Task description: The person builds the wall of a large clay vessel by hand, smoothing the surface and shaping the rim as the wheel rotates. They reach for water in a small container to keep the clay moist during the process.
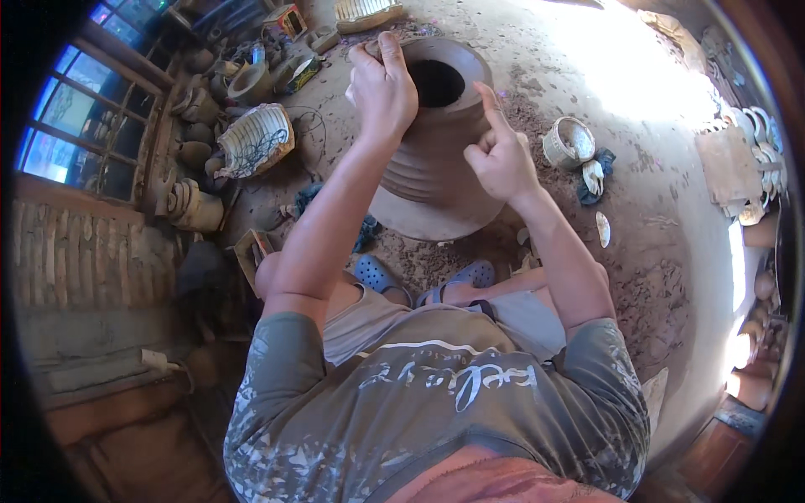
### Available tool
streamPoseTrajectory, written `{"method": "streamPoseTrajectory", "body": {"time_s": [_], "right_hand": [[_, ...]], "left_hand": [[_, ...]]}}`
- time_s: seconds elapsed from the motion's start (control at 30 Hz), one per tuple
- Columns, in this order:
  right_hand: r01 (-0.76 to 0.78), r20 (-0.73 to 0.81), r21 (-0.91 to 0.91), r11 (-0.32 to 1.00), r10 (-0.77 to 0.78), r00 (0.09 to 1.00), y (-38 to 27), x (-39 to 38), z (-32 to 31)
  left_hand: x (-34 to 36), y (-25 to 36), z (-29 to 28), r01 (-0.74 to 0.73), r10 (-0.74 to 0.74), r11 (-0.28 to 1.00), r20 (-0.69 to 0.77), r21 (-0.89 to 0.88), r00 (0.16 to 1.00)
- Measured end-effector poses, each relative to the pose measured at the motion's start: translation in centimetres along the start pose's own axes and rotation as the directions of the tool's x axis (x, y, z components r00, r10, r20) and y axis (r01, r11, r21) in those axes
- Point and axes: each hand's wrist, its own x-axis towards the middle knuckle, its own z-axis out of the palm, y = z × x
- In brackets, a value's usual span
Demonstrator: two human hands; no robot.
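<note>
A tall, ridged brown clay pot (426,163) with a wide flared rim and a dark mouth stands upright on a round wheel head (432,225) in front of me. My left hand (386,90) is at the left side of the rim, its fingers curled and the thumb raised; whatever it may hold is hidden. On the right, my right hand (506,161) has its index finger stretched up against the outer edge of the rim. Its other fingers are curled in, with nothing visible in them.
A pale bucket (568,144) stands right of the pot, beside a dark cloth (597,178). To the left lie a ribbed basket-like container (257,141) and several clay vessels below a window (88,105). Pottery lines the far right wall. Clay scraps litter the floor.
</note>
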Motion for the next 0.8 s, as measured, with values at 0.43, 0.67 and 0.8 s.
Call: {"method": "streamPoseTrajectory", "body": {"time_s": [0.43,0.67,0.8], "right_hand": [[0.399,-0.067,0.101,0.911,-0.394,0.917,-1.7,-4.7,7.5],[-0.033,-0.215,0.610,0.792,0.205,0.955,1.9,-2.2,1.7],[-0.149,-0.143,0.693,0.705,0.337,0.931,3.4,0.6,-1.9]], "left_hand": [[0.9,-1.9,-1.3,0.052,0.029,0.900,0.179,-0.432,0.983],[2.7,-1.6,-1.6,-0.533,0.487,0.839,0.285,0.112,0.826],[3.6,-2.5,-0.9,-0.466,0.392,0.877,0.384,0.120,0.836]]}}
